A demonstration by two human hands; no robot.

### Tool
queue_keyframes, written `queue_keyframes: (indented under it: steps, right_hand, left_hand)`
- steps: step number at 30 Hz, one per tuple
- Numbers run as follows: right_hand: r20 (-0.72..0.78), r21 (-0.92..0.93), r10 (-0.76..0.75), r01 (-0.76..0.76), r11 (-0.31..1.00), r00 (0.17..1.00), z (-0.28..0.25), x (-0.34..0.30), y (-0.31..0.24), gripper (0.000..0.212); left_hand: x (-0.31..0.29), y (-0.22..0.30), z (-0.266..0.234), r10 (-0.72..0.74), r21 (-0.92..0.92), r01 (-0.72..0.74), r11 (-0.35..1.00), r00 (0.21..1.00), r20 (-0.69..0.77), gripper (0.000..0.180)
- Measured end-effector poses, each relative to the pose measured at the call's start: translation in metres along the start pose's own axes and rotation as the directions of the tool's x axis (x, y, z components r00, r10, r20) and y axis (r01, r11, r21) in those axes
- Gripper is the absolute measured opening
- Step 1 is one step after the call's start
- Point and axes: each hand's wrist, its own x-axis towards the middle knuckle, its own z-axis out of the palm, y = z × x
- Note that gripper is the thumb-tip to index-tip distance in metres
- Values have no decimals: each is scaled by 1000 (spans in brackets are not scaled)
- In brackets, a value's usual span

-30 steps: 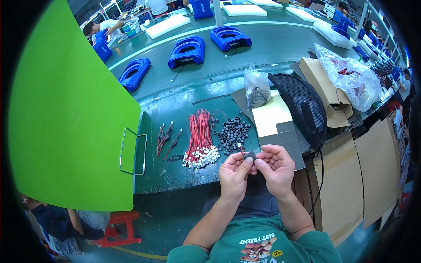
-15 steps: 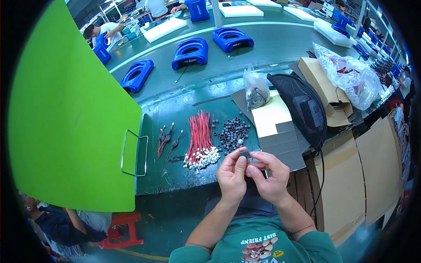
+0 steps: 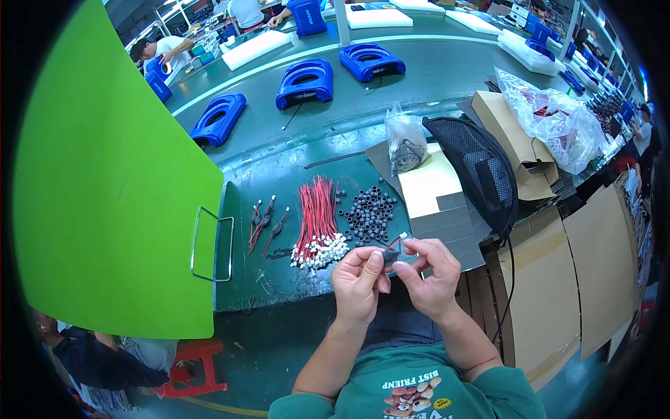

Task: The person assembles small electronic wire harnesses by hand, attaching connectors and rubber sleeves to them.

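Over the table's front edge, my left hand (image 3: 357,285) pinches a small dark grey foam-like piece (image 3: 390,257) between thumb and fingers. My right hand (image 3: 434,278) is closed at the piece's other side, thumb against it. A short red wire with a white connector (image 3: 403,236) sticks out from the piece by my right fingertips. Beyond my hands lie a bundle of red wires (image 3: 317,206) with white connectors (image 3: 317,250) and a heap of small black rings (image 3: 370,213). Farther left lie a few wires with dark wrapped lumps (image 3: 264,221).
A green panel (image 3: 118,181) with a metal handle stands at left. At right are dark grey sheets (image 3: 447,234), a clear bag (image 3: 406,143), a black mesh case (image 3: 481,171) and cardboard boxes (image 3: 513,129). Blue plastic housings (image 3: 305,84) sit on the conveyor behind; other people work there.
The dark piece has turned and moved slightly toward me, so the red wire and white connector now point right. My left hand has shifted a little left and down.
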Motion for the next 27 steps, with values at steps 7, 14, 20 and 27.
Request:
queue_keyframes:
  steps: [7, 14, 20, 27]
  right_hand:
    - [231, 529, 178, -277, 802, 956, 7, 7, 12, 13]
    - [452, 657, 93, -401, 638, 887, 3, 12, 29, 13]
    - [523, 689, 158, -525, 499, 837, 26, 7, 22, 9]
    - [270, 190, 218, -274, 943, 938, 45, 5, 33, 7]
  left_hand:
    - [-5, 4, -2, -16, -37, 22, 999, 988, 154, 13]
    - [-8, 7, -13, -278, 24, 283, 959, 917, 288, 13]
    - [-19, 30, -28, -212, 262, 145, 954, 946, 246, 15]
    - [21, 106, -72, 313, 758, -113, 642, 942, -125, 9]
